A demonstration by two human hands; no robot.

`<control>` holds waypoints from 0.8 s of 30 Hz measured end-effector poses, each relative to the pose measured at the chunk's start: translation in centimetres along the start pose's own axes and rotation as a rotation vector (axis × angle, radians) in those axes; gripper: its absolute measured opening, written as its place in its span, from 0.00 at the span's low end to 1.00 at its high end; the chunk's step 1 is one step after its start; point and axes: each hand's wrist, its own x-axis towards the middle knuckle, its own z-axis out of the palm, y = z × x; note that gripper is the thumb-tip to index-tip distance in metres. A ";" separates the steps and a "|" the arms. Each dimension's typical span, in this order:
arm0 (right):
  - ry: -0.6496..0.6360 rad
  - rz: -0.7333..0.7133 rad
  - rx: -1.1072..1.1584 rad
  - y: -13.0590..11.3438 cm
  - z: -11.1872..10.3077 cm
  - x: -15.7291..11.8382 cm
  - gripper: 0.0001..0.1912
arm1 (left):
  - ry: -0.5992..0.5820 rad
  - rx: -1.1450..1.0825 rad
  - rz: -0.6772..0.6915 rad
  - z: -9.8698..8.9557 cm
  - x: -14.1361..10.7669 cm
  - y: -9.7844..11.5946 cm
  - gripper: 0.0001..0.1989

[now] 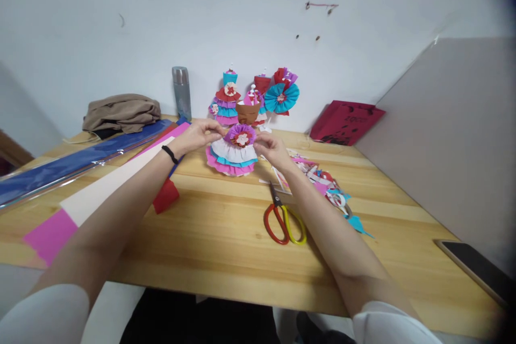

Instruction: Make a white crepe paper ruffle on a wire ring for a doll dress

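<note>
A small paper dress (234,153) stands upright on the table, with a brown top (247,114) and tiered white, blue and pink ruffles below. At its waist sits a purple pleated paper ruffle (241,130) with a red and white paper flower (242,140) on the front. My left hand (202,136) pinches the ruffle's left edge between thumb and fingertips. On the opposite side, my right hand (274,151) pinches its right edge with the fingers closed. Scissors (282,217) with one red and one yellow handle lie nearer to me, beside my right forearm.
Behind stand more paper dresses (228,97) and a blue paper rosette (281,98). Paper scraps (322,177) lie right, with a red bag (344,122) and a phone (475,269). Crepe paper strips (100,199), a bottle (182,94) and brown cloth (121,112) are left.
</note>
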 end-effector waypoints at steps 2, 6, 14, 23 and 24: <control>-0.002 -0.001 -0.003 0.0 0.0 0.0 0.07 | 0.032 -0.064 -0.023 0.1 0.0 -0.1 0.13; -0.017 -0.005 -0.001 -0.1 -0.1 0.0 0.06 | 0.081 -0.227 -0.057 0.1 -0.1 -0.5 0.17; -0.034 -0.007 0.009 -0.2 -0.1 0.0 0.07 | 0.032 -0.260 -0.090 -0.4 -0.1 -1.3 0.20; -0.038 -0.005 0.000 -0.4 -0.1 0.0 0.06 | -0.010 -0.243 -0.065 0.5 1.6 -2.1 0.19; -0.038 -0.005 0.000 -0.4 -0.1 0.0 0.06 | -0.019 -0.243 -0.069 0.6 1.7 -2.1 0.20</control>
